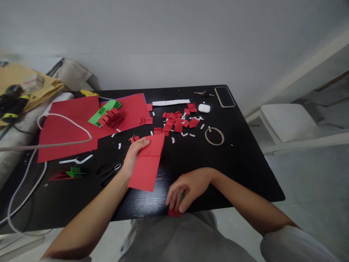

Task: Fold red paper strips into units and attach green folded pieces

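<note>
My left hand [136, 153] is closed on a red paper card [145, 171], the thumb pressing on its upper part. A crease runs across the card, and more than one layer shows at its right edge. Close to the table's front edge, my right hand [188, 187] curls its fingers round a small piece of folded paper [174, 213]. Red shows below the fingers and a bit of green between them; most of that piece is hidden. Black-handled scissors [107, 173] lie beside my left forearm. Beyond my left hand are several small folded red paper pieces [178, 125].
Large red sheets [71, 127] lie at the left, with folded green strips [105, 112] and red ones on them. A white cable [65, 143] crosses that side. A tan ring [214, 136], a white case [204, 108], keys [204, 94] and a phone [224, 96] lie at the right.
</note>
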Motion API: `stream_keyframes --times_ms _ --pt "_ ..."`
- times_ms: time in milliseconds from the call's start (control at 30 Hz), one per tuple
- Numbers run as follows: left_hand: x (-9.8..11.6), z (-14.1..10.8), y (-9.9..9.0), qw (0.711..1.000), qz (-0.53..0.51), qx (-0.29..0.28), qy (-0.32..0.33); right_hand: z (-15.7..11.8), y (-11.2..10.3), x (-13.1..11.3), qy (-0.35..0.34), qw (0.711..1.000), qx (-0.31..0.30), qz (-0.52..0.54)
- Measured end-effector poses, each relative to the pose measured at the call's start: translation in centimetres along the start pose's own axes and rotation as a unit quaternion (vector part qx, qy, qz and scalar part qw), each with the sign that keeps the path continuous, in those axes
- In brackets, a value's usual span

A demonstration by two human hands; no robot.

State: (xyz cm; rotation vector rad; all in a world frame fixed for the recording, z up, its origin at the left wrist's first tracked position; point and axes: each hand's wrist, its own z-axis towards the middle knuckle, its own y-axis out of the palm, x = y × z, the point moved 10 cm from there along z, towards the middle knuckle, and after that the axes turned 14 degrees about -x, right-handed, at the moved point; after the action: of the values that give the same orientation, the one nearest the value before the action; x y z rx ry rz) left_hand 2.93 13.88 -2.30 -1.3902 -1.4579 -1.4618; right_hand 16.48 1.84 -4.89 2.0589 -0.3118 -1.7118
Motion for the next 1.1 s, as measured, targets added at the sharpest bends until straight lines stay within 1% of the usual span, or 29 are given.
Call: stream_keyframes --times_ms 67,100,133,200,233,267,300,333,400,533,600,733,800,867,933,967,1100 --pt "-0.5 -0.2 0.6 0.999 -0.031 -0.003 -0.03 -0.7 -2.0 -0.7 -0.03 0.997 0.077 -0.014" --pt "-0.8 -0.3 0.8 0.998 -0.044 -0.007 -0.045 -1.4 -3.3 -1.4 -0.057 0.989 0.132 -0.022" --pt "-0.9 -0.5 1.0 0.998 -0.043 -0.006 -0.045 -2.4 -4.6 -2.4 -0.093 0.976 0.197 -0.023" --pt "-1.0 -0.7 1.2 0.999 -0.024 -0.008 -0.034 -4.8 -6.8 -4.0 -0.174 0.93 0.324 0.005" --pt "-1.1 -0.7 1.3 1.0 -0.009 -0.015 -0.024 -6.0 -7.6 -4.4 -0.207 0.904 0.374 0.028" --pt "-1.1 -0.8 1.5 1.0 0.009 -0.024 -0.011 -6.8 -8.0 -4.6 -0.232 0.882 0.407 0.053" --pt "-1.0 -0.9 1.8 0.999 0.032 -0.034 0.001 -7.3 -8.3 -4.7 -0.248 0.867 0.426 0.073" --pt "-0.9 -0.9 2.0 0.997 0.057 -0.042 0.01 -7.5 -8.4 -4.6 -0.257 0.859 0.435 0.086" --pt "-0.7 -1.1 2.5 0.993 0.106 -0.052 0.02 -7.6 -8.3 -4.5 -0.255 0.854 0.446 0.087" --pt "-0.2 -1.2 3.1 0.984 0.167 -0.046 0.032 -7.8 -8.2 -4.1 -0.22 0.846 0.484 0.05" --pt "-0.1 -1.2 3.0 0.984 0.17 -0.028 0.044 -8.2 -8.3 -3.9 -0.211 0.835 0.506 0.045" --pt "-0.1 -1.2 2.2 0.987 0.131 0.017 0.087 -9.1 -8.6 -3.8 -0.211 0.812 0.543 0.038" --pt "0.0 -1.3 1.9 0.985 0.137 0.032 0.105 -9.1 -8.7 -3.7 -0.205 0.815 0.541 0.035" --pt "0.3 -1.4 1.8 0.978 0.171 0.04 0.112 -8.5 -8.7 -3.5 -0.189 0.831 0.522 0.027" --pt "0.5 -1.6 2.0 0.971 0.21 0.035 0.11 -8.0 -8.6 -3.6 -0.174 0.846 0.505 -0.001" --pt "0.5 -1.6 2.2 0.968 0.225 0.028 0.108 -7.8 -8.5 -3.7 -0.17 0.847 0.502 -0.02" --pt "0.5 -1.8 3.4 0.959 0.261 -0.017 0.108 -8.3 -8.2 -4.4 -0.176 0.824 0.533 -0.072"
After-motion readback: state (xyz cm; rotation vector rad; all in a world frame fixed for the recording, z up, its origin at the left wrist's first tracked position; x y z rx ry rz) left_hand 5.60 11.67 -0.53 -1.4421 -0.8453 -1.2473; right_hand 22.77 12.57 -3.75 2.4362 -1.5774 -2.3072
